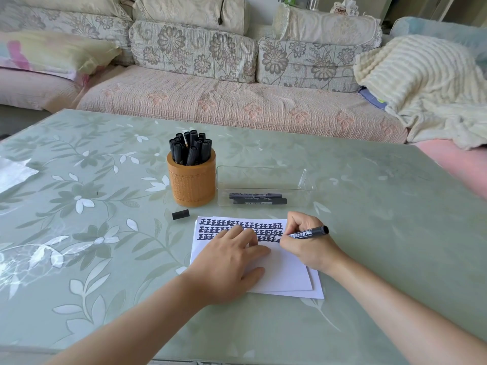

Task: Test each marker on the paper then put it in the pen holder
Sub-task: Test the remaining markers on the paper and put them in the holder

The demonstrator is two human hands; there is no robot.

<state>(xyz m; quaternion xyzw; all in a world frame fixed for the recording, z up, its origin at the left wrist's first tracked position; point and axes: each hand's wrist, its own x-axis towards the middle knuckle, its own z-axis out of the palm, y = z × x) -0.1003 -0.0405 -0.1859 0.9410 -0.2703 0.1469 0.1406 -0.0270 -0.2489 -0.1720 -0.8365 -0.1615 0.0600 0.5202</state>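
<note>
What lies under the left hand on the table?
The left hand rests flat on white paper sheets bearing rows of black test marks; it hides parts of the lower two rows.

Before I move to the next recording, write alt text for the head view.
The right hand holds a black marker tip-down on paper that the left hand presses flat, its top filled with rows of black marks. Behind stand a pen holder full of markers, a loose cap, and a clear tray holding two more.
</note>
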